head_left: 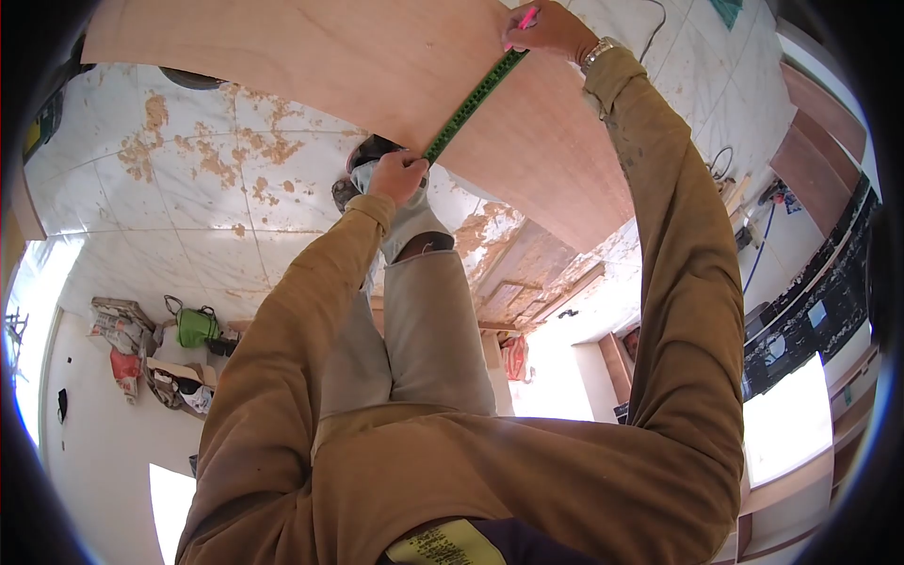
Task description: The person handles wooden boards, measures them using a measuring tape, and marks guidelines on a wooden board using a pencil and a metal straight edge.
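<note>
A white tiled floor [104,202], marked by brown patches [151,132], was seen across the upper half of the frame. Above it, a wooden board [330,56] was stretched from the upper left to right of centre. Both arms, covered by brown sleeves [687,235], were extended toward the top. A green measuring strip [476,104] was laid aslant on the board, from its edge near upper centre to the top, right of centre. By the strip's upper end the right hand [556,33] was placed; at its lower end the left hand [400,177] was held, its fingers curled, though whether the strip was pinched could not be told. A watch [599,52] was worn on the right wrist, and a pink pen [521,26] was pinched between the right fingers
</note>
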Tool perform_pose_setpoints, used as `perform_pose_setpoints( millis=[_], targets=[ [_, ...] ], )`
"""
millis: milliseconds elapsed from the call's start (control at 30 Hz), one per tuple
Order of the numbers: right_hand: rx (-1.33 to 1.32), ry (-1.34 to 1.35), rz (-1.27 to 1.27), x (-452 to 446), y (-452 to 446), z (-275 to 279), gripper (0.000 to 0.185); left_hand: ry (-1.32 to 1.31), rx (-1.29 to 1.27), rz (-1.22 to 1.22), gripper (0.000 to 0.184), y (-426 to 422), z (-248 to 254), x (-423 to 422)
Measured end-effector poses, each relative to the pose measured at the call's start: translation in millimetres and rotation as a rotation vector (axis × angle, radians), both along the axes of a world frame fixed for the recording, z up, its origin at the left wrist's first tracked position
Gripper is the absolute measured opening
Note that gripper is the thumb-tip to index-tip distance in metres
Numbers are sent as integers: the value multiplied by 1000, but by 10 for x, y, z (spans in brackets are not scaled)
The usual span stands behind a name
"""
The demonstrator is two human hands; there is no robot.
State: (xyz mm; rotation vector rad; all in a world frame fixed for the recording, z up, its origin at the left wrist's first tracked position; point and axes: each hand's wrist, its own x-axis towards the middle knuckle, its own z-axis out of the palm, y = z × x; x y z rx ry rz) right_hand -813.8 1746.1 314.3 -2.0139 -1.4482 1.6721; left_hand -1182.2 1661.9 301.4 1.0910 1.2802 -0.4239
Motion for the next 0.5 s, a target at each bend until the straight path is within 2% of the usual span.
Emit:
perform_pose_setpoints(
  millis=[200, 500],
  targets=[
    [8, -99, 60, -7, -21, -38, 24, -70, 53, 14, 31, -27, -81, -36],
    [-30, -109, 49, -46, -1, 25, 22, -21, -62, 0, 31, 27, -57, -28]
  ],
)
